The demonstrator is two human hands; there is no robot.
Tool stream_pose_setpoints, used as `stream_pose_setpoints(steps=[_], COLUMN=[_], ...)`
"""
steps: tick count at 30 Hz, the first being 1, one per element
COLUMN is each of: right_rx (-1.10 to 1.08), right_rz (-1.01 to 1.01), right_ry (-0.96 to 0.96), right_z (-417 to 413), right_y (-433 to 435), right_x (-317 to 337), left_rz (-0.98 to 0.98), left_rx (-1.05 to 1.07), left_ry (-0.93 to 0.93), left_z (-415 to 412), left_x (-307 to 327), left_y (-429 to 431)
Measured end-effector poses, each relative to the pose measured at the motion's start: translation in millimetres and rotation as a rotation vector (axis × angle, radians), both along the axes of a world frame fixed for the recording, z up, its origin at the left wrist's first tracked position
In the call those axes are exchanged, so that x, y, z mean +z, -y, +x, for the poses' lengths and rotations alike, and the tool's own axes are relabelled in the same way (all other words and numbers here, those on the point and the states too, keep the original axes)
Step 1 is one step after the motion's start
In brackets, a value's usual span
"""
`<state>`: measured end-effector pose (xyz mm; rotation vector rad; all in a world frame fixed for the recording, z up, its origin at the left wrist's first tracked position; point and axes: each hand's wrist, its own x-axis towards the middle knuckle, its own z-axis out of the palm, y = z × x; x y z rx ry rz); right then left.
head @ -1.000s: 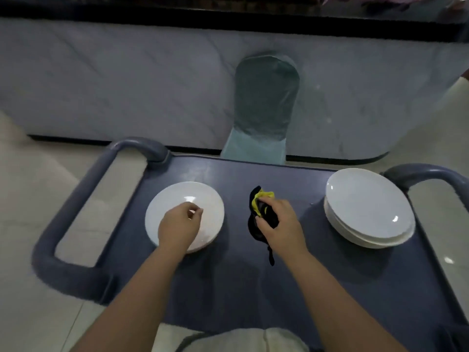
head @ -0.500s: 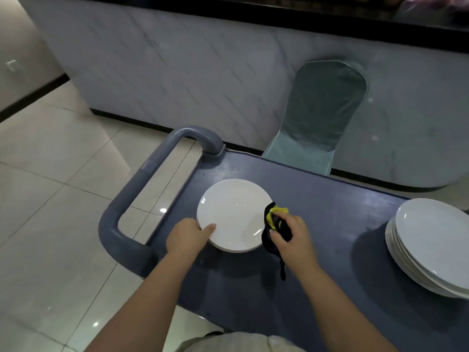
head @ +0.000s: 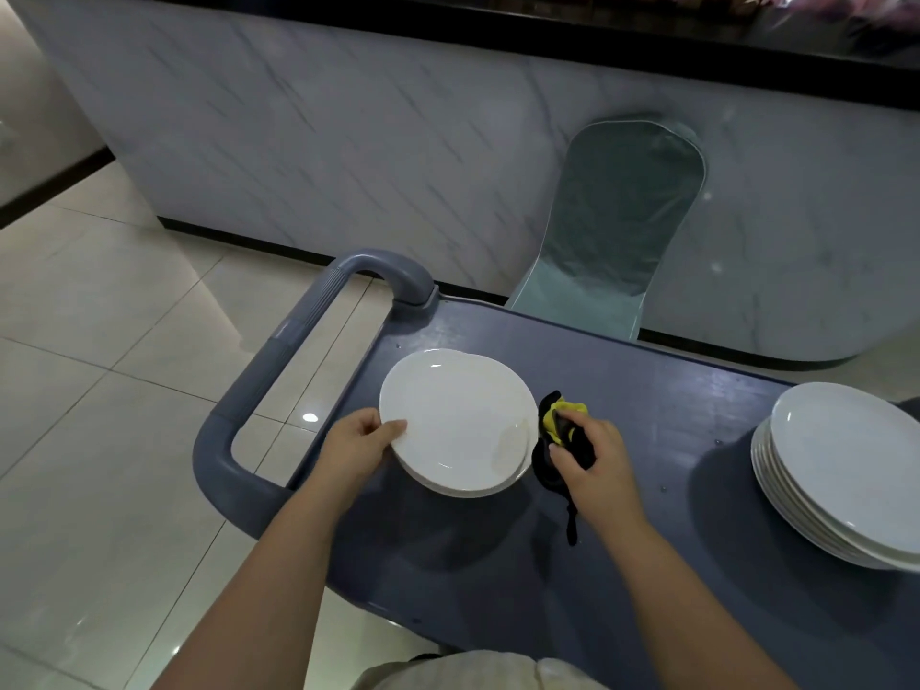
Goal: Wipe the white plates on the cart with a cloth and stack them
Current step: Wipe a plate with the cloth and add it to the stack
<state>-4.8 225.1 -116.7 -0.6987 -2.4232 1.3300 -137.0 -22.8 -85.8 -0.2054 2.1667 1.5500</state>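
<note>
While left hand (head: 359, 448) grips plate (head: 455, 420), right hand (head: 590, 458) clutches cloth (head: 560, 430).

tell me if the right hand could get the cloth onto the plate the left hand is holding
Probably yes: the right hand grips the cloth right beside the plate, with nothing between them.

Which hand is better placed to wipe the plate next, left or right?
Right. The right hand already holds the cloth beside the plate's rim, while the left hand grips the plate at its near-left edge, steadying it.
</note>
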Motion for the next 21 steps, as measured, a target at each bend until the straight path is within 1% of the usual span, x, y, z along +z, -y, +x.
stream_pose_setpoints(steps=[5, 7, 10, 13, 14, 16, 19, 21], right_rx=[-0.003, 0.014, 0.059, 0.106, 0.113, 0.087, -0.054, -0.095], right_rz=[-0.042, -0.011, 0.046, 0.118, 0.134, 0.132, 0.007, -0.071], right_ry=[-0.051, -0.059, -0.055, -0.056, -0.061, -0.076, -0.129, -0.173], right_z=[-0.6, -1.6, -0.8, 2.4, 4.0, 7.5, 11.1, 10.9], right_y=[5.8, 7.5, 11.8, 13.5, 12.4, 7.8, -4.1, -11.1], right_x=[12.3, 16.5, 19.2, 18.5, 18.4, 21.8, 33.0, 44.0], left_rz=[0.081, 0.043, -0.074, -0.085, -0.055, 0.065, 0.348, 0.472], left_rx=[-0.009, -0.074, -0.186, -0.231, -0.222, -0.180, -0.152, -0.132], left_ry=[-0.057, -0.149, -0.262, -0.267, -0.240, -0.121, 0.156, 0.317], left_z=[-13.4, -21.5, -29.2, -34.1, -36.2, -41.3, -30.8, -5.1], left_x=[49.4, 69.3, 95.9, 109.7, 111.1, 107.6, 89.1, 69.4], left_y=[-24.9, -40.3, -63.1, -70.6, -66.7, -46.9, -3.9, 18.9])
